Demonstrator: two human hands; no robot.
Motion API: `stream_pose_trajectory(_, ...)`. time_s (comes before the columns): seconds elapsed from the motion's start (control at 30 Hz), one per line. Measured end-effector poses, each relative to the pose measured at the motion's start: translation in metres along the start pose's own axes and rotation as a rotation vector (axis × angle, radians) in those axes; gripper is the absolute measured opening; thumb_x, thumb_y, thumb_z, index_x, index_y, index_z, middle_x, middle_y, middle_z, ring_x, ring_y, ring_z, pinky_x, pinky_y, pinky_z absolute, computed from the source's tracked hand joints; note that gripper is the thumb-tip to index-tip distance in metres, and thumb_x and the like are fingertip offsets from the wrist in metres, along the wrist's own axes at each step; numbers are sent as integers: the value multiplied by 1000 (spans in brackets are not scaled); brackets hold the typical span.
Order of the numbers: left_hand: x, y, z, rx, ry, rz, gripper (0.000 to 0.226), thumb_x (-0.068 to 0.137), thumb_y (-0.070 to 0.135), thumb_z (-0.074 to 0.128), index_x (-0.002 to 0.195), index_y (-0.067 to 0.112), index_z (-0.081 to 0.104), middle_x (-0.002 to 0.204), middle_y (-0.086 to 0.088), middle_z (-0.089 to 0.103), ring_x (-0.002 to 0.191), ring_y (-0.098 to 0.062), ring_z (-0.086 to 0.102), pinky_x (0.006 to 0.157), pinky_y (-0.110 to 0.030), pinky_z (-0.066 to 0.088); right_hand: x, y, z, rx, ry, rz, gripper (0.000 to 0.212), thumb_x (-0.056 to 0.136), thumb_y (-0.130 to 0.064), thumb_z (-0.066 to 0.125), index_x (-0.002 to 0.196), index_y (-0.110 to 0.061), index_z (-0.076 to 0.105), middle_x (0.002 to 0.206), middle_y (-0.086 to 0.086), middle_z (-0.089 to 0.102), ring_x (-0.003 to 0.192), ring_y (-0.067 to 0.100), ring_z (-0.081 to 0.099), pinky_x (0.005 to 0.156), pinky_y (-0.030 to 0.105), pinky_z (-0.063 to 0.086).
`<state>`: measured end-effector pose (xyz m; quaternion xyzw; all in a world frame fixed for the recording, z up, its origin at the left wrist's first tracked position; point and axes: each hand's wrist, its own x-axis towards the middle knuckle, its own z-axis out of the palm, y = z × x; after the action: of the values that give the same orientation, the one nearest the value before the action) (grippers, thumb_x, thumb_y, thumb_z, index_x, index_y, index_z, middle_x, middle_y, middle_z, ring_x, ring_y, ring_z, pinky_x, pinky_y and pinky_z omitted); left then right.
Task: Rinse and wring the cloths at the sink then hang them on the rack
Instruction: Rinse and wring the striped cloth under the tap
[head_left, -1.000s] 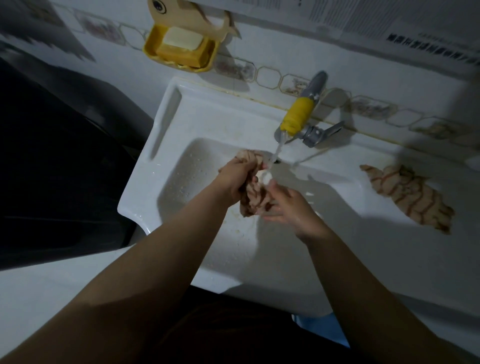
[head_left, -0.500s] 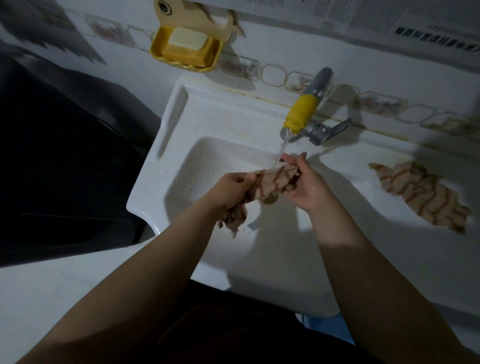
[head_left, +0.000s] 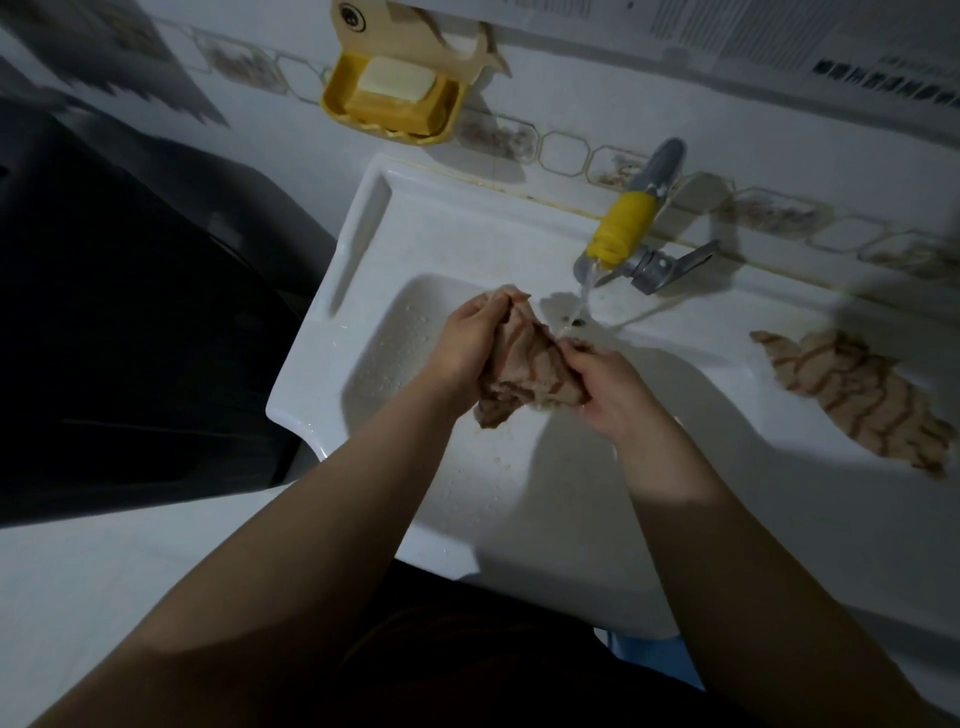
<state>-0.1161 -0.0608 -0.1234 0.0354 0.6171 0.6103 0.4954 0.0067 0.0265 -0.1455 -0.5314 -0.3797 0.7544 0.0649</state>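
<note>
Striped cloth bunched btwn both clamped hands (L, R), fingertips hidden in folds

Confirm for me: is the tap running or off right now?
Running. A thin stream falls from the yellow-sleeved tap into the sink, landing just beyond the cloth gripped by the left hand and right hand.

**A home washroom sink corner**

You stand at a white sink set against a tiled wall. A yellow soap dish with a bar hangs above its far left corner, a tap runs at the far edge, and a striped cloth lies on the right ledge.
</note>
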Motion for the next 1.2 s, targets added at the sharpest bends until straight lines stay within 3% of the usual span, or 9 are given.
stream_pose_trajectory(0.1,4,-3,11,107,111,-52,28,97,25,47,82,12,67,79,-9,67,75,-23,64,76,-37,55,8,-2,12,-93,231,-88,28,95,-34,50,90,-12,66,97,13,71,84,24,68,77,38,56)
stream_pose_trajectory(0.3,7,-6,38,127,133,-278,26,93,33,48,76,14,52,65,-4,51,56,-19,48,55,-27,42,-8,-10,44,-693,308,-425,49,98,-43,39,65,-11,57,67,10,60,72,27,59,63,29,36)
stream_pose_trajectory(0.47,13,-1,44,127,179,-272,40,96,33,46,113,0,62,113,-26,64,82,-28,62,60,-27,46,-3,-23,46,-671,378,-387,41,100,-32,38,89,-2,65,95,22,66,96,34,61,70,29,38)
stream_pose_trajectory(0.6,9,-8,47,100,129,-443,52,90,53,46,67,9,63,63,-17,60,52,-28,58,52,-29,46,-1,-26,41,-714,382,-365,43,99,-31,40,94,3,66,101,27,66,99,37,61,75,33,42)
stream_pose_trajectory(0.73,13,-6,48,127,110,-240,35,98,34,44,96,5,63,84,-11,59,79,-24,57,65,-32,48,-3,-30,40,-676,362,-350,42,100,-30,39,88,0,66,91,24,66,87,32,61,69,31,38)
stream_pose_trajectory(0.83,19,-4,40,13,109,-348,42,97,41,44,73,11,60,68,-11,60,69,-27,60,62,-30,46,-11,-22,49,-774,314,-414,45,100,-32,37,92,2,66,99,24,67,94,32,61,75,33,41)
stream_pose_trajectory(1.0,2,-19,35,37,-158,-359,66,78,63,62,107,4,69,98,-18,72,89,-31,69,85,-41,54,5,-44,17,-620,298,-416,32,99,-27,45,88,-5,64,91,17,66,88,26,62,70,26,43)
stream_pose_trajectory(1.1,3,-26,9,-14,-147,-290,36,86,37,68,97,3,63,89,-16,67,76,-24,67,77,-36,54,-2,-45,5,-384,200,-363,26,98,-24,49,74,-17,56,75,3,62,70,13,60,63,15,48)
stream_pose_trajectory(1.2,2,-27,-4,-83,-94,-255,9,94,8,55,86,6,54,80,-14,61,60,-18,64,58,-26,54,-5,-39,-7,-98,62,-262,15,96,-19,54,87,-12,63,80,6,70,74,17,68,76,32,57)
